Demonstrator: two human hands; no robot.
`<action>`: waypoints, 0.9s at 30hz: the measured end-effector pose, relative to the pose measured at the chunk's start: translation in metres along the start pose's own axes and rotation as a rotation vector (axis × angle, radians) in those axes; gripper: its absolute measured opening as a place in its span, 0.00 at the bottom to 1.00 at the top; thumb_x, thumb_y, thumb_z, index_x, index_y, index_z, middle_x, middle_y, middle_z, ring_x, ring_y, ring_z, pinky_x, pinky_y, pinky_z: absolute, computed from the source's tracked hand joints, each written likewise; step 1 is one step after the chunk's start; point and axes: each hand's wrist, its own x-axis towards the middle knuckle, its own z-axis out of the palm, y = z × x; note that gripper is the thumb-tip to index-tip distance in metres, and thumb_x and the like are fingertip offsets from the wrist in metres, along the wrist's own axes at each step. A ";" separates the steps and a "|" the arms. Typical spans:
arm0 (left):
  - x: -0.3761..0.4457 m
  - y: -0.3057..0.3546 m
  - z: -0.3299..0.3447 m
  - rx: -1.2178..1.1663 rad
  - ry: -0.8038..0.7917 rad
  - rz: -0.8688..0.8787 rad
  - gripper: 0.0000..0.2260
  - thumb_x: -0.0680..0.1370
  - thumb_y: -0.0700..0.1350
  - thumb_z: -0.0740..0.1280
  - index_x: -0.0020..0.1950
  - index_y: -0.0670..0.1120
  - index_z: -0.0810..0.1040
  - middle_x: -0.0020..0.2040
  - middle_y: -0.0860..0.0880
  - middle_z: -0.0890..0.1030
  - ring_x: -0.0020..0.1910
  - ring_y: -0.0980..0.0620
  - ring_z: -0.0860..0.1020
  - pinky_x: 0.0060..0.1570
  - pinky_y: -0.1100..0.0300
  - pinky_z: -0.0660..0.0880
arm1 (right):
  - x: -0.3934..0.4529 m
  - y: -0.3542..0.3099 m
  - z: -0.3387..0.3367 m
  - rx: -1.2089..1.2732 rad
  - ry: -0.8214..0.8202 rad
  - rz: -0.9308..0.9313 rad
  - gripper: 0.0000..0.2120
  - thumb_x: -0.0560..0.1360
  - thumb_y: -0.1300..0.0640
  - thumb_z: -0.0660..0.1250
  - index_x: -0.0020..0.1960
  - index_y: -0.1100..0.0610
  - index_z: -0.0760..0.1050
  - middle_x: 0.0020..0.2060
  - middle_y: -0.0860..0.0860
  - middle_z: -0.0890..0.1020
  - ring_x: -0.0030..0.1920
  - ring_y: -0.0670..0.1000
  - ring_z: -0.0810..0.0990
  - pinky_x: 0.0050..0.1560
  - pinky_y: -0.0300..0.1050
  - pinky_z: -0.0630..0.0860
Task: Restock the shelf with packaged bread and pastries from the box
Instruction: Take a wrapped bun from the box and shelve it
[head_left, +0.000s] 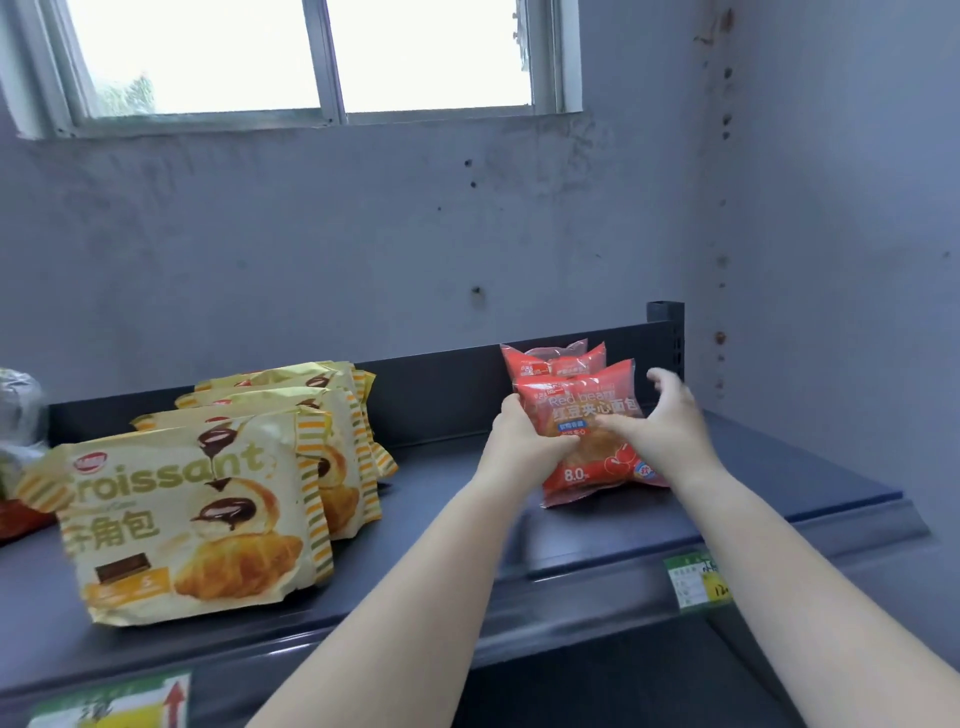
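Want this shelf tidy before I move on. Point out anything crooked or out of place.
The front croissant pack leans back, turned askew from the row behind. The front red bean bread pack tilts too, but the left hand and right hand are on it. Nothing looks spilled or torn.

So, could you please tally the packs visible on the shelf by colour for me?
Yellow croissant packs: 4
Red bean-bread packs: 2, the front one held by the left hand
Total: 6; a wrapper at the far left edge is too cut off to count.
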 end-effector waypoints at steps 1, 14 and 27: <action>-0.005 0.005 -0.008 0.028 0.022 0.027 0.27 0.74 0.43 0.70 0.70 0.43 0.63 0.53 0.53 0.70 0.49 0.56 0.71 0.47 0.64 0.69 | -0.004 -0.010 0.000 -0.002 0.099 -0.089 0.34 0.67 0.57 0.76 0.70 0.60 0.66 0.67 0.57 0.71 0.68 0.56 0.67 0.66 0.46 0.64; -0.139 0.007 -0.270 0.712 0.677 0.233 0.07 0.75 0.42 0.63 0.51 0.49 0.78 0.42 0.53 0.78 0.44 0.48 0.78 0.47 0.54 0.75 | -0.123 -0.229 0.100 0.195 -0.280 -0.638 0.02 0.72 0.55 0.69 0.42 0.50 0.76 0.35 0.42 0.79 0.34 0.41 0.74 0.35 0.34 0.68; -0.404 -0.135 -0.464 0.934 0.892 -0.394 0.07 0.76 0.44 0.63 0.51 0.52 0.77 0.45 0.54 0.78 0.43 0.51 0.74 0.42 0.59 0.71 | -0.414 -0.359 0.272 0.353 -0.950 -0.893 0.03 0.72 0.54 0.69 0.44 0.51 0.76 0.40 0.47 0.79 0.41 0.48 0.75 0.42 0.41 0.72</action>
